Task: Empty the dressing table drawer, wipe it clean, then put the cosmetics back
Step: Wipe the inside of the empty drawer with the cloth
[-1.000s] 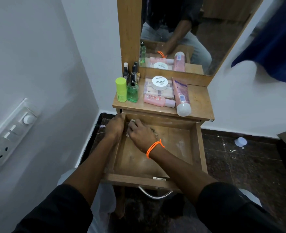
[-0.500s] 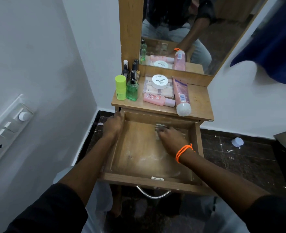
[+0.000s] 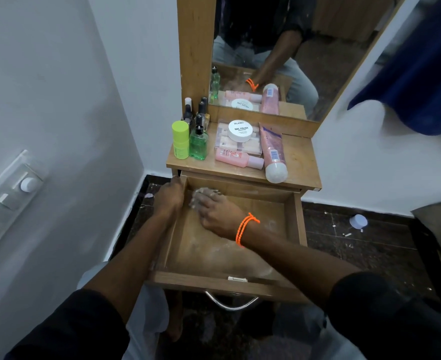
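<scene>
The wooden drawer [image 3: 296, 224] is pulled out and holds no cosmetics; its floor has pale dusty smears. My right hand [image 3: 219, 213], with an orange wrist band, presses a crumpled white wipe [image 3: 203, 193] into the drawer's far left corner. My left hand [image 3: 168, 196] grips the drawer's left wall near the back. The cosmetics stand on the table top [image 3: 299, 157]: a lime bottle [image 3: 180, 140], a green bottle [image 3: 199, 145], small dark bottles [image 3: 197, 111], a white nail polish jar [image 3: 241, 129] on a clear box, a pink bottle [image 3: 236, 158], a pink tube [image 3: 272, 152].
A mirror [image 3: 279, 48] rises behind the table top. A white wall with a switch panel [image 3: 9, 198] is close on the left. A blue cloth [image 3: 416, 74] hangs at the right. A white cap [image 3: 358, 221] lies on the dark floor. A metal handle [image 3: 231, 302] sticks out below the drawer front.
My right hand has swept with the wipe from the drawer's far right part back to its far left corner. My left hand has stayed on the left wall.
</scene>
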